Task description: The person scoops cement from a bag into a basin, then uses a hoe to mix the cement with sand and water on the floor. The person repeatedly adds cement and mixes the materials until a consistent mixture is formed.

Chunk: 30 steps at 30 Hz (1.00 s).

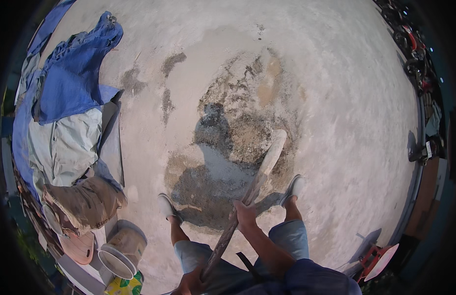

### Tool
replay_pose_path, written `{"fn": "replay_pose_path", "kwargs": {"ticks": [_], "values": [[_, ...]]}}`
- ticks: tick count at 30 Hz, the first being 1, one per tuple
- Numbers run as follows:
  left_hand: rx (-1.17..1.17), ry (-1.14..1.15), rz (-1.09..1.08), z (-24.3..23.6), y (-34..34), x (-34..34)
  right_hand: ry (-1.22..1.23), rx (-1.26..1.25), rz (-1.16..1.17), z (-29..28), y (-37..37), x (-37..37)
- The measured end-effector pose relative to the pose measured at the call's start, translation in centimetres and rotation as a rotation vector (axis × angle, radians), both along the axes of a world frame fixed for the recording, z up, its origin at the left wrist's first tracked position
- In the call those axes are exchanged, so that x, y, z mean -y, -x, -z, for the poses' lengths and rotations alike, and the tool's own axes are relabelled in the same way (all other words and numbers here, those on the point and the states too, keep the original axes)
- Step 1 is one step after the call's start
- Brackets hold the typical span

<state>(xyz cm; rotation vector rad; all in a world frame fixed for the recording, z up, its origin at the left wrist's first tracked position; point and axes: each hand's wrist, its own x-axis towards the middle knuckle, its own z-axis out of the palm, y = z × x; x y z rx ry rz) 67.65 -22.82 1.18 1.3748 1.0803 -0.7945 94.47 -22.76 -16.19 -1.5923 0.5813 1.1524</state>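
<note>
Both my hands are closed around the wooden handle of a long-handled shovel [261, 178], which slants from the lower left up to the right. My right hand [245, 215] grips it midway along the shaft. Close to my body, my left hand [192, 282] holds the end of the handle and is partly cut off by the lower edge. The shovel's pale, dust-coated head has a rounded tip and appears nearly side-on. It lies over a patch of dark, grainy mix [247, 130] on the ground, with a tan sandy streak [270, 81] at its far side.
On the left are a blue tarp [73, 81], a pale sheet [66, 140] and a brown sack [85, 201]. Below them stand a dirty bucket [127, 246] and a yellow-green bag [126, 285]. Motorbikes [410, 44] line the far right; a red-framed object [378, 260] stands lower right.
</note>
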Motion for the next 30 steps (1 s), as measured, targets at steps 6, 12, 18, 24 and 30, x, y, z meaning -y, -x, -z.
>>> {"fn": "replay_pose_path", "kwargs": {"ticks": [6, 12, 18, 24, 30], "values": [[-0.046, 0.011, -0.318, 5.0, 0.2, 1.6, -0.173, -0.251, 0.189, 1.0, -3.3, 1.2], [0.284, -0.676, 0.336, 19.0, -34.1, -9.9, -0.198, 0.402, 0.001, 8.3, -28.5, -11.0], [0.369, -0.788, 0.413, 23.0, -57.4, -19.7, 0.065, 0.877, -0.402, 16.0, -43.3, -16.5], [0.206, -0.281, 0.13, 21.7, -42.2, -10.4, 0.058, 0.653, -0.316, 17.6, -33.6, -8.6], [0.098, 0.012, -0.219, 16.0, -24.8, 5.0, -0.101, -0.043, -0.154, 11.1, -20.3, 0.1]]}}
